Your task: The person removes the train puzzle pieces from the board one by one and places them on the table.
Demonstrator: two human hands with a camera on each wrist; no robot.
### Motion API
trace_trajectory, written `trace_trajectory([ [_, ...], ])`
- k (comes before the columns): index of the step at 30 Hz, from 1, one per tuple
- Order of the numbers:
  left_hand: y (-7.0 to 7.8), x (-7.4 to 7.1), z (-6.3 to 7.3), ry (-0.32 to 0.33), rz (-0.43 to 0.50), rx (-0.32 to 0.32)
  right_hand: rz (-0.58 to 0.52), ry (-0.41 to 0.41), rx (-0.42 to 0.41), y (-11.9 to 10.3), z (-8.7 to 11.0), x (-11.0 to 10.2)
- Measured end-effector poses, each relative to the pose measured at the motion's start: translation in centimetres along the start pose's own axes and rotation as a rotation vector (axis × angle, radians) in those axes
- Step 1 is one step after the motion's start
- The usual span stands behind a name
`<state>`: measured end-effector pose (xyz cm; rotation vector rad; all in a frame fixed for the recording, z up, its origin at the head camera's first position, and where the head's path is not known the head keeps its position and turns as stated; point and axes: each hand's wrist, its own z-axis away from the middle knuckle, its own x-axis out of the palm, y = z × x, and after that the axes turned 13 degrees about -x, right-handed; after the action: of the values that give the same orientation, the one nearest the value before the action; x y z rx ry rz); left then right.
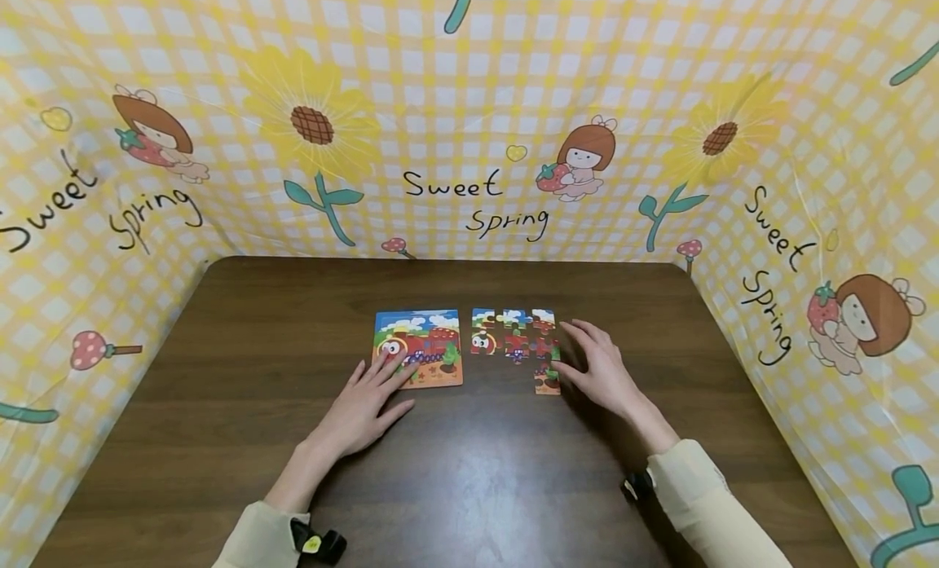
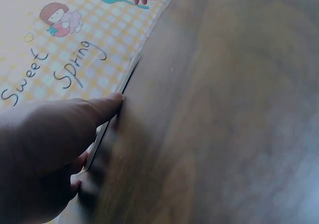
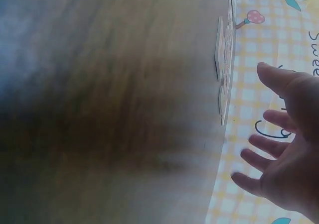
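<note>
A square picture board (image 1: pixel 433 340) with a cartoon red train, clouds and a green cactus lies flat on the table. My left hand (image 1: pixel 364 409) rests on its lower left part, fingers spread and covering that corner. To the right of the board lie several jigsaw pieces in three columns: a left column (image 1: pixel 482 342), a middle column (image 1: pixel 516 344) and a longer right column (image 1: pixel 547 382). Beside the right column is my right hand (image 1: pixel 605 375), its fingers apart, thumb and fingertips near the pieces' right edge. In the right wrist view, pieces (image 3: pixel 219 50) show edge-on and the hand holds nothing.
The dark wooden table (image 1: pixel 469 486) reaches back to a yellow checked cloth (image 1: pixel 469 103) printed with sunflowers and lettering, which walls in the back and both sides. A black band (image 1: pixel 319 543) sits on the left wrist and another (image 1: pixel 637 486) on the right.
</note>
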<state>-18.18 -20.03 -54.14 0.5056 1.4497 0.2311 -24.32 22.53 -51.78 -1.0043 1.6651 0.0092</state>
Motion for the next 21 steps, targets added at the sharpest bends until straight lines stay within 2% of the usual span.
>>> trace_trajectory([
  [5, 0.1, -0.3, 0.4, -0.018, -0.03, -0.017, 0.057, -0.009, -0.049, 2.1, -0.1, 2.0],
  [8, 0.0, -0.3, 0.5, 0.003, -0.013, -0.007, 0.038, -0.021, -0.062, 3.4, -0.2, 3.6],
  [10, 0.1, -0.3, 0.7, 0.028, 0.018, 0.0, 0.025, -0.03, -0.074, 3.2, -0.7, 4.4],
  [15, 0.2, -0.8, 0.9, 0.09, 0.062, 0.006, 0.03, -0.053, -0.118, 1.7, -2.2, 6.9],
  [21, -0.2, -1.1, 1.2, 0.078, 0.046, -0.044, 0.034, -0.154, -0.168, -2.0, -4.3, 10.3],
])
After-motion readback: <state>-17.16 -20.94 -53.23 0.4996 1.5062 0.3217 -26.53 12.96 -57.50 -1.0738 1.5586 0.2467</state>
